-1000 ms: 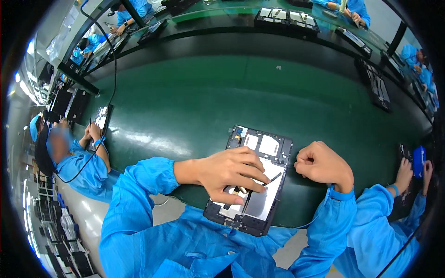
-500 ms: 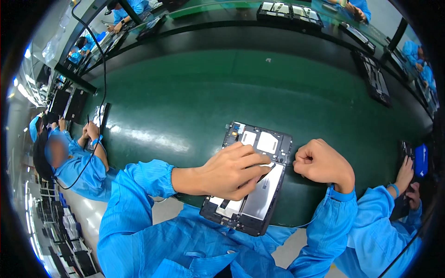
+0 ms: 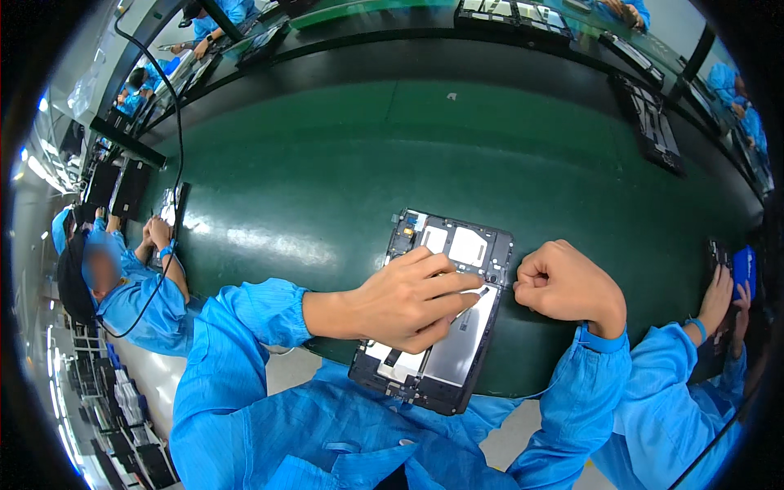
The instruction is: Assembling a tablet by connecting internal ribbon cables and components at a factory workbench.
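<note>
A worker in a blue smock bends over an opened tablet point(image 3: 445, 318), its back cover off, lying slightly askew at the near edge of a wide green table point(image 3: 343, 163). The left hand point(image 3: 408, 298) lies flat across the middle of the device, fingers point(image 3: 449, 286) stretched toward the right and pressing on the silver plate inside the dark frame, where a thin dark strip point(image 3: 480, 294) shows just past the fingertips; the hand grips nothing, only bears down on the surface. The right hand point(image 3: 567, 286) is curled into a tight fist on the table, just beside the tablet's right edge, knuckles touching or nearly touching the frame; whether anything is pinched inside the fist cannot be told. Small white and silver panels point(image 3: 457, 243) sit in the upper part of the open casing, beyond the left hand. To the left, another person point(image 3: 122, 282) in the same blue clothing works with both hands at the table's edge, a black cable point(image 3: 175, 155) running past them. At the lower right, a third person's hands point(image 3: 723, 298) rest by a blue object point(image 3: 743, 265) and a dark device. More dark trays and devices point(image 3: 653, 122) lie along the far rim of the table, well apart from the worker's hands.
</note>
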`<move>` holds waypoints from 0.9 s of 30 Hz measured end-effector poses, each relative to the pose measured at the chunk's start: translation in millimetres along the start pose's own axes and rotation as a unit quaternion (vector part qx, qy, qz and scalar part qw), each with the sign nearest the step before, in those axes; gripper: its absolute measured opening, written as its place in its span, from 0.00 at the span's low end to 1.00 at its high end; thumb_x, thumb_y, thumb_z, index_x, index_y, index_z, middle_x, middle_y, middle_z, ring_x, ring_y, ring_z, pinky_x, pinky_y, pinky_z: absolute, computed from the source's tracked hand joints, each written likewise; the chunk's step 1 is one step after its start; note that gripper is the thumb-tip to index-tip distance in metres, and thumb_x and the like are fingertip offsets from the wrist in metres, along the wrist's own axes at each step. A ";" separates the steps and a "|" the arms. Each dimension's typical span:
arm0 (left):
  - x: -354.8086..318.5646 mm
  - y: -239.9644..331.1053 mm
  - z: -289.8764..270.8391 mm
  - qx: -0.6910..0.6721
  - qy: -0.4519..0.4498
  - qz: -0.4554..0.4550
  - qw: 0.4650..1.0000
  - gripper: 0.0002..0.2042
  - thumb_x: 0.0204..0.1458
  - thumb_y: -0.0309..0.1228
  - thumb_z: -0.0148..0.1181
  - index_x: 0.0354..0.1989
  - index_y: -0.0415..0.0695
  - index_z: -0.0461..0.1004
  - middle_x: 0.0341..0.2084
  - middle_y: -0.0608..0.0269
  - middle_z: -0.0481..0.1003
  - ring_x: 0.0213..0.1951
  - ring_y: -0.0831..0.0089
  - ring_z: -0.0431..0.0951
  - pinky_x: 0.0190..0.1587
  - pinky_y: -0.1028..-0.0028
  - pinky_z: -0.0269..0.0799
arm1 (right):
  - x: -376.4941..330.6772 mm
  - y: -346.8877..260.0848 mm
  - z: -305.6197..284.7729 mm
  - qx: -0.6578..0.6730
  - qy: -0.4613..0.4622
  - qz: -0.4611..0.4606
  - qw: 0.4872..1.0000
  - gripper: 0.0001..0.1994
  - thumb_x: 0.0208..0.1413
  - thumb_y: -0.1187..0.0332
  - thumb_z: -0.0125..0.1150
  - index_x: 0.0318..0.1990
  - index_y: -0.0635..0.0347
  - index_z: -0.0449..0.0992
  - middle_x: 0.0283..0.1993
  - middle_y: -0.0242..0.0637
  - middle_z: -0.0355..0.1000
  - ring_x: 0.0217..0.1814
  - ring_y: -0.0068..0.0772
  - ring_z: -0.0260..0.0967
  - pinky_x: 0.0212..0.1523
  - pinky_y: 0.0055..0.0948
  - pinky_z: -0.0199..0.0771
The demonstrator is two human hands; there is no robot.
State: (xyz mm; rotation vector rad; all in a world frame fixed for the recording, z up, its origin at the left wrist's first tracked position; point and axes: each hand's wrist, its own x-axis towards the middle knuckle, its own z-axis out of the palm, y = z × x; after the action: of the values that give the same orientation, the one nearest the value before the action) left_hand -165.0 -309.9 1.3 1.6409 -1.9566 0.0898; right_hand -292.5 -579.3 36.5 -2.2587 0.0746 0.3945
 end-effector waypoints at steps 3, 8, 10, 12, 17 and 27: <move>0.2 -0.9 1.6 -0.005 -0.004 0.001 1.000 0.22 0.45 0.26 0.68 0.53 0.40 0.86 0.58 0.57 0.83 0.44 0.62 0.80 0.42 0.62 0.72 | -1.1 1.3 -0.7 -0.014 0.001 -0.012 1.000 0.15 0.48 0.67 0.65 0.17 0.69 0.72 0.16 0.56 0.62 0.16 0.45 0.58 0.24 0.50 0.56; 4.2 2.4 -0.5 -0.010 0.001 0.004 1.000 0.19 0.45 0.26 0.68 0.49 0.40 0.85 0.56 0.55 0.84 0.45 0.60 0.80 0.44 0.61 0.72 | -1.9 0.7 -1.3 -0.013 -0.003 -0.010 1.000 0.15 0.48 0.66 0.66 0.18 0.69 0.74 0.16 0.56 0.62 0.16 0.46 0.57 0.24 0.49 0.57; 7.8 3.9 -0.1 -0.003 0.000 0.007 1.000 0.17 0.45 0.26 0.68 0.46 0.40 0.85 0.55 0.55 0.84 0.46 0.59 0.80 0.45 0.60 0.73 | -4.2 -1.8 -1.7 -0.002 0.009 -0.004 1.000 0.15 0.49 0.67 0.66 0.19 0.70 0.74 0.16 0.55 0.62 0.16 0.46 0.57 0.24 0.49 0.57; 11.6 4.1 1.0 0.051 -0.005 0.038 0.998 0.12 0.45 0.27 0.68 0.40 0.41 0.82 0.55 0.54 0.84 0.47 0.58 0.80 0.50 0.58 0.74 | -4.1 -2.7 -1.7 0.008 0.021 0.000 1.000 0.14 0.49 0.67 0.66 0.19 0.70 0.74 0.16 0.55 0.62 0.16 0.46 0.57 0.24 0.49 0.57; 16.7 0.2 -2.2 0.050 -0.009 0.062 0.997 0.09 0.45 0.27 0.68 0.35 0.40 0.80 0.53 0.52 0.84 0.56 0.53 0.83 0.63 0.54 0.77 | 7.1 0.2 9.8 0.048 0.177 -0.099 0.978 0.13 0.56 0.71 0.69 0.24 0.69 0.74 0.21 0.49 0.64 0.23 0.45 0.62 0.28 0.47 0.59; 15.0 -26.4 6.8 -0.089 0.011 0.120 0.989 0.08 0.45 0.23 0.68 0.32 0.32 0.80 0.49 0.39 0.85 0.58 0.43 0.85 0.67 0.49 0.81 | 29.9 -9.3 39.3 0.023 0.271 -0.186 0.944 0.05 0.62 0.73 0.71 0.37 0.67 0.84 0.38 0.45 0.70 0.43 0.47 0.69 0.44 0.42 0.70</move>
State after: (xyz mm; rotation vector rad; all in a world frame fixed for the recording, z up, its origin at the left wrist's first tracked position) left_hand -144.4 -332.3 -5.4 1.2823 -2.0742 0.0236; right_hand -272.5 -541.5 10.1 -2.2113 -0.0593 -0.4298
